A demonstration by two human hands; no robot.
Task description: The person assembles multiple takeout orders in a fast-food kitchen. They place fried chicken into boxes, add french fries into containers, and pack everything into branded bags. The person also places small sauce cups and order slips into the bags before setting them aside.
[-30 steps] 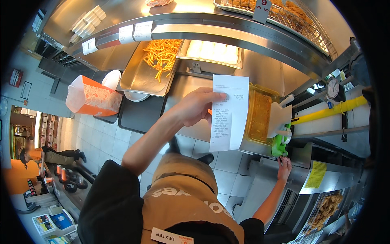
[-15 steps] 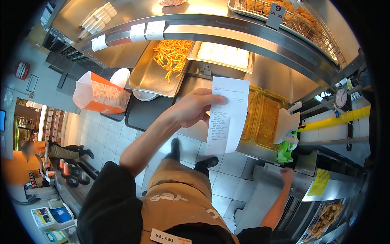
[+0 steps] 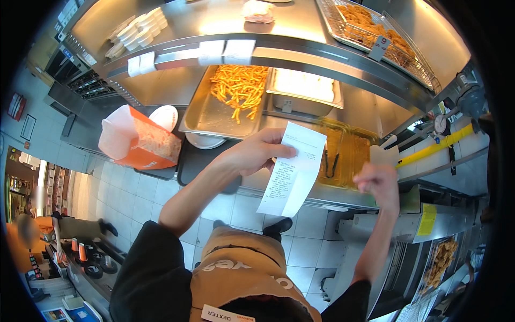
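Note:
My left hand (image 3: 256, 153) is closed on a long white printed receipt (image 3: 294, 173), pinching its upper left edge between thumb and fingers. The paper hangs over the counter's front edge. To its right my right hand (image 3: 380, 185) is raised near the front corner of an amber food pan (image 3: 358, 147). Motion blurs its fingers, so I cannot tell whether they are open or closed. Dark tongs (image 3: 332, 165) rest in the amber pans, just right of the receipt. A white scoop-like piece (image 3: 385, 154) stands just behind my right hand.
Fries lie in a steel pan (image 3: 197, 119), with a white-filled steel pan (image 3: 335, 102) beside it. An orange and white carton (image 3: 155, 145) stands at the left. Above runs a steel shelf (image 3: 300, 47) bearing a wire basket (image 3: 424, 70) of fried food. Another person (image 3: 48, 228) stands far left.
My right hand has risen from low by the steel equipment to the amber pans. The receipt stays in my left hand, slightly lower and more tilted. The view has shifted.

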